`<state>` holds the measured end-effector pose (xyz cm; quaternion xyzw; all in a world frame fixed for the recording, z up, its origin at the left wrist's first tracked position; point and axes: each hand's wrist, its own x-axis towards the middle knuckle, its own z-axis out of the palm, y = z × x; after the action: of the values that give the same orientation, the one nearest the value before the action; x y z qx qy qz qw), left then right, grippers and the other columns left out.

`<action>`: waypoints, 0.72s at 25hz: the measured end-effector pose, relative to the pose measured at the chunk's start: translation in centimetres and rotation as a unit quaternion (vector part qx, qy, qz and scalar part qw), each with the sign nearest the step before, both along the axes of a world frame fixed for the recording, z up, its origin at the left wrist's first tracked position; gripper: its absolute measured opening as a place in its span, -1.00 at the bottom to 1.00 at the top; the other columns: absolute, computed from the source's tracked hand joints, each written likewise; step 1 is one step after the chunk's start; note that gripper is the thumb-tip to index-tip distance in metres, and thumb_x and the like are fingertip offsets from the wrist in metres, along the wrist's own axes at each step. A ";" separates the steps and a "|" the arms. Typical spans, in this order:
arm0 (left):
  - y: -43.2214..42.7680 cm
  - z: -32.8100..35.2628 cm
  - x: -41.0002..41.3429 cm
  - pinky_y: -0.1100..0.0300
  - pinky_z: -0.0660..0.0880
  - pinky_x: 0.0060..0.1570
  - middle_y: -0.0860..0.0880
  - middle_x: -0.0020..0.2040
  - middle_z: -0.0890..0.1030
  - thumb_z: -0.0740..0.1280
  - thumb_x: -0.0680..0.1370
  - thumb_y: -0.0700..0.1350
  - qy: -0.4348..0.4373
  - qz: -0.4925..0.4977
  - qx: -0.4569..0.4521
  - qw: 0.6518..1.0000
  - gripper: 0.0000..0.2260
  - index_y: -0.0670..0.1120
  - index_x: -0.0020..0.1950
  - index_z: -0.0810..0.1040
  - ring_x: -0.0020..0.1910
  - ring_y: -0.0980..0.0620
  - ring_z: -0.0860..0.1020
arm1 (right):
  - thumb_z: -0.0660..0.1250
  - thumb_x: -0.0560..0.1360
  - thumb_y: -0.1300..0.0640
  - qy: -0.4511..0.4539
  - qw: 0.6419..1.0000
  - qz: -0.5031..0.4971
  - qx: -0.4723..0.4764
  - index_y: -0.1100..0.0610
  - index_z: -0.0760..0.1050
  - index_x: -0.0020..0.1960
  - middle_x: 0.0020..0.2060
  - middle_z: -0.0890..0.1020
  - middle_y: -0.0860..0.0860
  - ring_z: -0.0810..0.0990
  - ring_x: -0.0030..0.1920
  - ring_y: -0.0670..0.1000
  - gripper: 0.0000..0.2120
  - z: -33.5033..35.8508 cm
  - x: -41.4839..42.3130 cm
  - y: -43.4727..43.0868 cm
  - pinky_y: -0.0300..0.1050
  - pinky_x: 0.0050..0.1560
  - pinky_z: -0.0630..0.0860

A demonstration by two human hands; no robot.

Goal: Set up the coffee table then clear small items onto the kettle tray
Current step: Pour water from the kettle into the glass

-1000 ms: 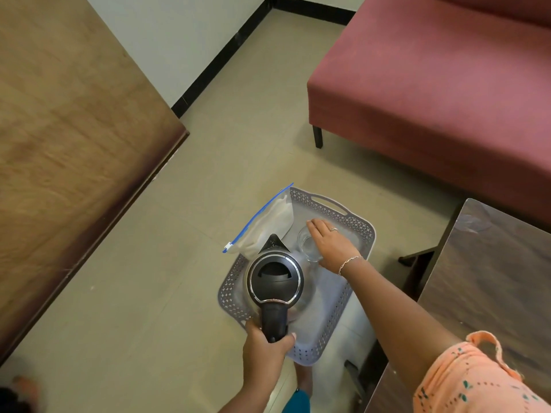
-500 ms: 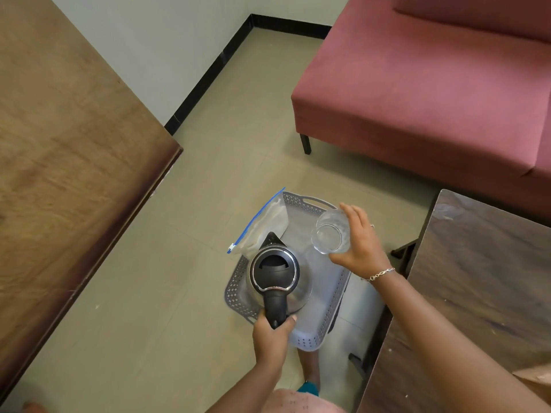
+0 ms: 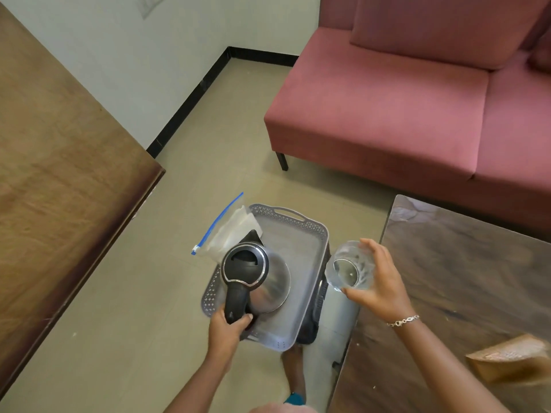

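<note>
Gripping the kettle (image 3: 257,275) by its black handle, the left hand (image 3: 224,327) has its fingers curled tight; the kettle is in the grey tray (image 3: 302,242). The right hand (image 3: 379,283) clasps a clear glass (image 3: 349,267) in the air between tray and coffee table (image 3: 465,272).

Mirror-bright steel kettle (image 3: 275,283) with matt black plastic lid and handle; grey perforated plastic tray (image 3: 301,248), smooth and dull; clear glossy drinking glass (image 3: 351,268); filmy clear plastic zip bag (image 3: 229,234); dark, glossy wooden tabletop (image 3: 465,263); dusky-red cloth sofa (image 3: 387,114); crumpled brown wrapper (image 3: 512,363), possibly paper.
</note>
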<state>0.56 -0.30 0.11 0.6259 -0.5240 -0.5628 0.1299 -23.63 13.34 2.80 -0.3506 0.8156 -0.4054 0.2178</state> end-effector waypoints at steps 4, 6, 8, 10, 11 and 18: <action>1.0 1.6 -0.9 0.46 0.41 -0.54 -0.12 -0.30 0.49 0.38 0.36 -0.46 0.043 -0.035 -0.002 0.998 -0.79 -0.24 -0.10 0.47 -0.31 0.00 0.45 | 0.56 0.12 0.19 0.012 1.000 0.005 -0.008 0.21 0.23 0.36 0.19 0.36 0.00 0.37 0.19 -0.02 -0.11 1.1 -0.6 3.5 -0.10 0.22 0.34; 1.3 2.1 -1.2 0.45 0.43 -0.48 -0.09 -0.32 0.52 0.43 0.25 -0.32 0.042 -0.060 -0.023 0.997 -0.77 -0.18 -0.15 0.50 -0.30 0.00 0.47 | 0.60 0.11 0.19 0.008 1.000 0.001 -0.008 0.17 0.21 0.38 0.20 0.38 -0.01 0.39 0.18 -0.02 -0.06 1.4 -0.8 5.1 -0.09 0.20 0.36; 1.4 2.7 -1.7 0.44 0.42 -0.46 -0.04 -0.38 0.51 0.37 0.17 -0.23 0.028 -0.079 -0.034 0.996 -0.78 -0.13 -0.21 0.49 -0.33 0.01 0.45 | 0.57 0.09 0.06 0.005 1.000 0.001 -0.008 0.13 0.23 0.36 0.21 0.40 -0.01 0.42 0.19 0.00 -0.08 1.6 -1.0 6.5 -0.05 0.20 0.39; 1.7 3.7 -2.2 0.45 0.38 -0.49 0.03 -0.45 0.49 0.34 0.15 -0.23 0.026 -0.094 -0.045 0.994 -0.81 -0.11 -0.27 0.47 -0.38 0.03 0.43 | 0.51 0.07 -0.04 -0.005 1.000 -0.006 -0.006 0.10 0.26 0.32 0.20 0.42 -0.02 0.43 0.19 0.00 -0.11 2.1 -1.2 7.7 -0.14 0.19 0.38; 1.9 4.3 -2.5 0.46 0.36 -0.50 0.06 -0.51 0.48 0.33 0.15 -0.23 0.028 -0.107 -0.053 0.992 -0.83 -0.10 -0.30 0.46 -0.41 0.04 0.42 | 0.51 0.05 -0.05 -0.008 1.000 -0.013 -0.005 0.10 0.27 0.32 0.19 0.43 -0.03 0.43 0.18 -0.01 -0.11 2.3 -1.4 8.2 -0.26 0.18 0.33; 1.9 11.3 -3.7 0.32 0.34 -0.47 0.07 -0.53 0.40 0.29 0.12 -0.25 0.008 -0.217 -0.124 0.968 -0.87 -0.11 -0.39 0.40 -0.48 0.10 0.37 | 0.54 0.05 0.03 -0.016 0.999 -0.027 -0.028 0.08 0.26 0.29 0.17 0.45 0.00 0.45 0.17 -0.01 -0.12 3.9 -2.1 10.8 -0.21 0.15 0.37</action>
<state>-3.18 1.62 11.45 0.4713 -0.7123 -0.5130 0.0854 -25.74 24.17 6.70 -0.3278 0.8094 -0.4397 0.2100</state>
